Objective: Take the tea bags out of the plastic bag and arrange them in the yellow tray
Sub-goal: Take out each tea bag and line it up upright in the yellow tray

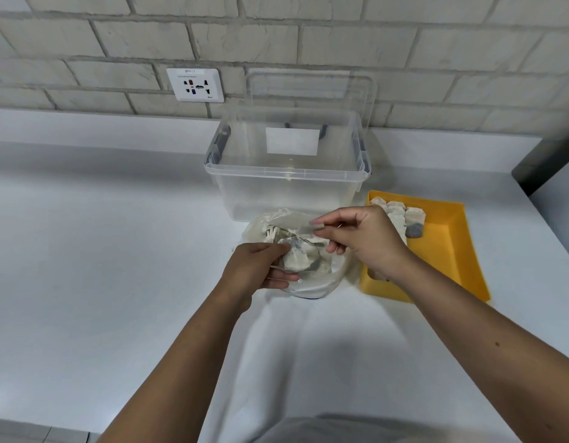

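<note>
**Bench holdings, with both your hands at the bag**

1. Crumpled clear plastic bag (312, 284): lies on the white bench (117, 251), just in front of the storage box and just beside the tray's left edge.
2. Bundle of pale paper tea bags (297, 259): inside or at the mouth of the plastic bag, with white strings bunched at its far left. The count cannot be told.
3. Your left hand (260, 271): at the bag's near-left side, fingers curled round the bundle. Whether film lies between fingers and paper cannot be told.
4. Your right hand (368, 241): above the bag's right side, thumb and forefinger pinching a thin translucent fold at the bag's upper edge, the other fingers curled beneath. Its wrist crosses the tray's near-left corner.
5. Yellow rectangular plastic tray (449, 251): on the bench to the right of the bag, long side running away from you.
6. Row of pale tea bags (401, 214): in the tray along its far-left side, overlapping one another, one showing a dark patch. The nearer end of the row is hidden by your right hand.
7. Clear plastic storage box (286, 187): open, behind the bag, with a white label on its back wall.
8. Clear lid (308, 87): stands upright behind the box, against the grey brick wall (436, 52).
9. White wall socket (195, 84): on the wall, left of the lid.
</note>
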Demonstrator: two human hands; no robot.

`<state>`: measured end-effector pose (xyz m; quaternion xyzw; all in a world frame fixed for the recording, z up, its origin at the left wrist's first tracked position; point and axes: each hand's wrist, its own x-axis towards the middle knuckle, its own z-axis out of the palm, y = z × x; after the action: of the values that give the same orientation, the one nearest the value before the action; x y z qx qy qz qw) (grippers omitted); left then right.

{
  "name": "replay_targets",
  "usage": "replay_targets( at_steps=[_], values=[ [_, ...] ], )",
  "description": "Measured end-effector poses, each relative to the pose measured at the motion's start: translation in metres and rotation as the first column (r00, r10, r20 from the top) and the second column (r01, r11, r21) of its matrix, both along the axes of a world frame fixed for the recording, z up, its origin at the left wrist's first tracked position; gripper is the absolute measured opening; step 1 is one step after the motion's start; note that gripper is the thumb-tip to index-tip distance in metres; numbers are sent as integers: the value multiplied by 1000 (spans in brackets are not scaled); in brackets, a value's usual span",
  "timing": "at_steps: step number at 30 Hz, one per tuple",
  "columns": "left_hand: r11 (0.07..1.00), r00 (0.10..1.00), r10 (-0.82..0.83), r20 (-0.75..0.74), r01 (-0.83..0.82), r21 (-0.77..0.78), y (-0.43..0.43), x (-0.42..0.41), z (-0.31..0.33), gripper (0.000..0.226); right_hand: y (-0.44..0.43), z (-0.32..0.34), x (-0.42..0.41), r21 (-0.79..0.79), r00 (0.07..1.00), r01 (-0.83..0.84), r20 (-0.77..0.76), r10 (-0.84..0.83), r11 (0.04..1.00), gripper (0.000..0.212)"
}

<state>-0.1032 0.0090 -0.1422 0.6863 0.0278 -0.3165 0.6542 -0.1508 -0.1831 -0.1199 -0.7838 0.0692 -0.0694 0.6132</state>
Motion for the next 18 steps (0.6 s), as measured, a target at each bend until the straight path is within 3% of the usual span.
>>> replay_targets(
  at_steps=[8, 13, 18],
  values=[
    [998, 996, -5, -91, 0, -61, -3, -1, 8, 35, 10, -19, -8, -318, 987, -53, 125, 98, 946, 20],
    [999, 998, 48, 39, -48, 2, 2, 1, 3, 25, 10, -20, -1, -372, 984, -112, 88, 155, 922, 20],
    [977, 964, 186, 191, -203, 69, 14, 14, -2, 19, -3, -35, 19, -463, 999, -28, -28, 16, 886, 26]
  ],
)
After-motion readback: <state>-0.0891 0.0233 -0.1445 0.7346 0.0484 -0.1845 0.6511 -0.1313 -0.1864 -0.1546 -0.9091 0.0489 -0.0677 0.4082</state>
